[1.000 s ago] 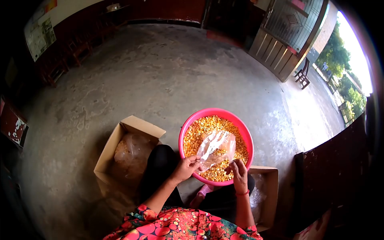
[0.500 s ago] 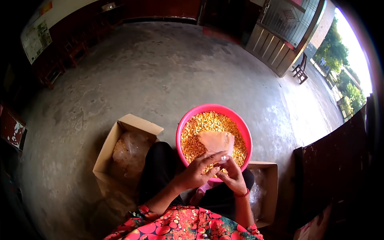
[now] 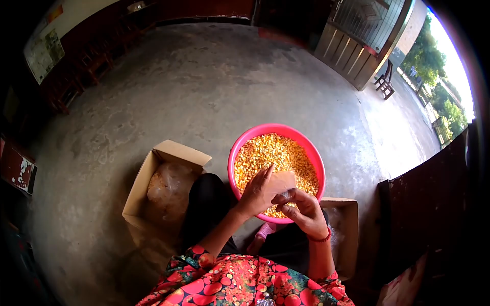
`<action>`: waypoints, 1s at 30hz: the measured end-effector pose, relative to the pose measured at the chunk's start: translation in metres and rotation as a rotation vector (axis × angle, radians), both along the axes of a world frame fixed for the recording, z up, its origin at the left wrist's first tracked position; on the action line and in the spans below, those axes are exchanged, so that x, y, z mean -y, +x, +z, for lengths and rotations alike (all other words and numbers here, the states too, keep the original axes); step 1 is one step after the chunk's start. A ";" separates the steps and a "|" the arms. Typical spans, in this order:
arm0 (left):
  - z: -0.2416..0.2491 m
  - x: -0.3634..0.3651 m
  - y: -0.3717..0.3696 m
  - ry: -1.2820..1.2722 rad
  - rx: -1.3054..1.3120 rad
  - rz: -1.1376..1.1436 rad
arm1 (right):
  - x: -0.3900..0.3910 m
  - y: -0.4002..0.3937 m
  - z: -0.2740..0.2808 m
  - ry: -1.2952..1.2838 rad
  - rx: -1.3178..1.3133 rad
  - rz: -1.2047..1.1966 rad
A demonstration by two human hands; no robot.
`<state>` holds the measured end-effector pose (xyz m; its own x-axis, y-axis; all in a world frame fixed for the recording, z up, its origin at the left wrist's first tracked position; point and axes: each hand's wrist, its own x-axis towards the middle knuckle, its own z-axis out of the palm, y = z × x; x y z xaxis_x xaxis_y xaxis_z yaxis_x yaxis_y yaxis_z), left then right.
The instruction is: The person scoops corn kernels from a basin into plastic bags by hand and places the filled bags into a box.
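Between my hands, over the pink basin (image 3: 232, 176), is a small clear plastic bag (image 3: 284, 180) that looks pinkish-orange; its contents cannot be made out. My left hand (image 3: 256, 195) grips the bag's left side, its fingers pointing up and away and partly hidden. Closed at the bag's gathered near end is my right hand (image 3: 305, 210), with bent fingers and a red beaded bracelet at the wrist. Yellow-orange corn kernels (image 3: 268, 149) fill much of the basin, which stands in front of my knees.
To the left, an open cardboard box (image 3: 133, 191) holds filled clear bags (image 3: 171, 186). Another cardboard box (image 3: 349, 239) with clear plastic stands by my right leg. Dark furniture (image 3: 429, 219) is at the right, and an open door (image 3: 352, 46) stands beyond the concrete floor (image 3: 194, 86).
My left hand has turned, its fingers now pointing farther up, and the bag has tilted with it. My right hand has shifted slightly right, still at the gathered end.
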<state>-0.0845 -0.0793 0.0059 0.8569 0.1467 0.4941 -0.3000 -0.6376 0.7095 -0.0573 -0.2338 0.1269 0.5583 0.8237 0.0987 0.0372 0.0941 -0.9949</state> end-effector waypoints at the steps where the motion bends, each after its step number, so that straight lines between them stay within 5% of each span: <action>1: 0.000 -0.003 0.000 -0.098 -0.153 -0.046 | 0.001 0.000 0.003 -0.004 0.002 0.001; 2: -0.001 -0.006 -0.001 -0.193 -0.308 -0.091 | 0.002 0.000 0.005 -0.013 0.063 -0.034; 5: -0.065 -0.013 0.009 -0.366 -0.173 -0.205 | 0.009 0.008 0.001 -0.074 0.172 -0.168; 9: -0.053 -0.012 0.003 -0.410 -0.168 -0.083 | 0.016 0.021 0.011 0.136 0.025 -0.285; 14: -0.054 -0.006 0.016 -0.148 -0.005 -0.177 | 0.005 0.029 0.012 -0.084 0.458 -0.350; 17: -0.001 0.010 0.011 -0.657 -0.089 -0.322 | -0.012 0.019 0.026 -0.127 0.653 -0.246; 21: -0.017 0.026 0.022 -0.278 0.092 -0.213 | -0.019 0.012 0.030 -0.225 0.756 -0.039; 23: -0.013 0.023 0.023 -0.490 0.058 -0.370 | -0.010 0.014 0.027 -0.282 0.619 -0.069; 26: -0.041 0.018 0.024 -0.720 -0.055 -0.188 | 0.015 0.042 -0.002 -0.205 0.410 -0.328; 30: -0.033 0.011 0.024 -0.852 -0.138 -0.157 | 0.043 0.077 -0.057 -0.449 0.644 -0.401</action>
